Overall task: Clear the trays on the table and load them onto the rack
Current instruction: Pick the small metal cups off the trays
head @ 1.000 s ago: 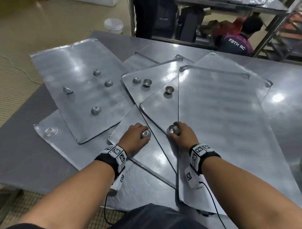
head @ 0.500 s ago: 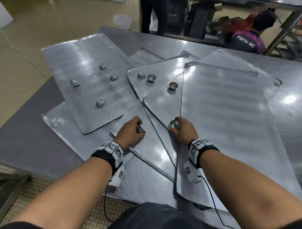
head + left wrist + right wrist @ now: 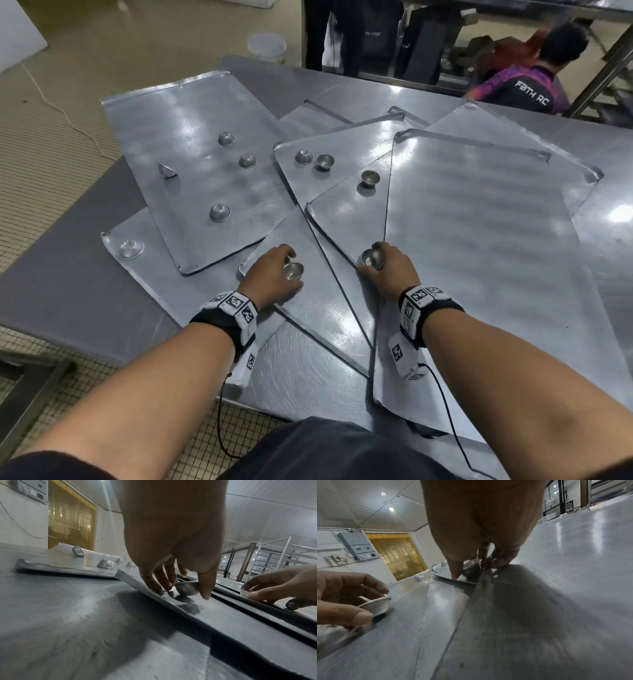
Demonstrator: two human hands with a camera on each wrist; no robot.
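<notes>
Several flat metal trays overlap on the steel table [image 3: 51,291]. My left hand [image 3: 274,277] pinches a small metal cup [image 3: 294,271] [image 3: 186,588] upright, its base on a near tray [image 3: 308,308]. My right hand [image 3: 387,270] grips a second small cup [image 3: 370,257] [image 3: 471,566] at the corner of a middle tray [image 3: 346,212]. The big right tray [image 3: 479,240] is bare. More cups sit on the left tray [image 3: 191,144] and the middle trays, most upside down. A tray rack [image 3: 274,557] shows in the left wrist view, far right.
One flattened cup [image 3: 131,249] lies on the lowest left tray. A white bucket [image 3: 266,46] stands on the floor beyond the table. A person in a dark printed shirt [image 3: 527,89] crouches behind the far edge. Metal frame legs rise at the back.
My left hand has turned its cup from on edge to mouth-up. My right hand has stayed on its cup. The head view has shifted a little.
</notes>
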